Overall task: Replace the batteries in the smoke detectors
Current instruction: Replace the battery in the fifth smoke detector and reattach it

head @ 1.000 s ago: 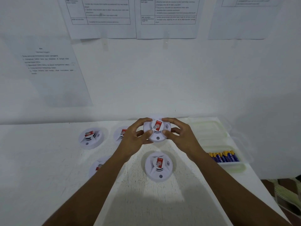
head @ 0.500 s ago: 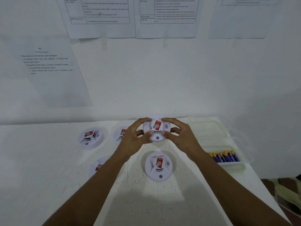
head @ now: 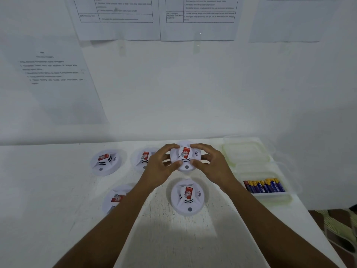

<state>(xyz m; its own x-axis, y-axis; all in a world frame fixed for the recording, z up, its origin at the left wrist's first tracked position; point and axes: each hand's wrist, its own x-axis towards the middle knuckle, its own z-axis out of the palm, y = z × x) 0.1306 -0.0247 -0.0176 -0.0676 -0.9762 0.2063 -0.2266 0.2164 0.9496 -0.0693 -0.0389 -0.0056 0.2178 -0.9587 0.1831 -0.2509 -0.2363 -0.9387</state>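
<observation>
Fingers (head: 170, 147) of the left hand (head: 158, 167) curl over the left rim of a round white plastic smoke detector with a red label (head: 185, 157), thumb pressed on its near face; fingers of the right hand (head: 212, 165) wrap the right rim the same way, thumb beside the small grey button. Both hands closed on it, holding it raised just above the white bench (head: 48, 190), near the back edge by the wall. Directly below it in view, a second round white detector with red label (head: 188, 196) lies flat on the bench, face up, untouched. Third detector (head: 105, 161) sits at far left of the back row. Fourth detector (head: 143, 157) next to it, partly hidden behind the left hand. Fifth detector (head: 116, 200) at front left, partly covered by the left forearm. To the right, a clear plastic tray (head: 274, 197) holds a row of blue and yellow cylindrical batteries (head: 263, 186), lying side by side. Behind it, an empty-looking clear plastic lidded container (head: 245, 153). White printed paper sheets (head: 116, 16) taped on the wall above; text too blurred to read.
</observation>
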